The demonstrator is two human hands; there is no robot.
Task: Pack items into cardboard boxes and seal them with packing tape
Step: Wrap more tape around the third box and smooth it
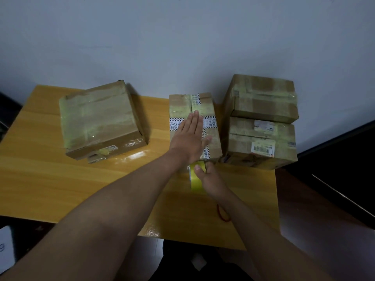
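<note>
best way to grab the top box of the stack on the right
Grip the top box by its two short side faces, coming from above and in front. It sits loose on the lower box, and the wall seems close behind.

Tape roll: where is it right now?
Head view, lower centre: the yellow tape roll is in the right hand, on the table at the middle box's near end.
</note>
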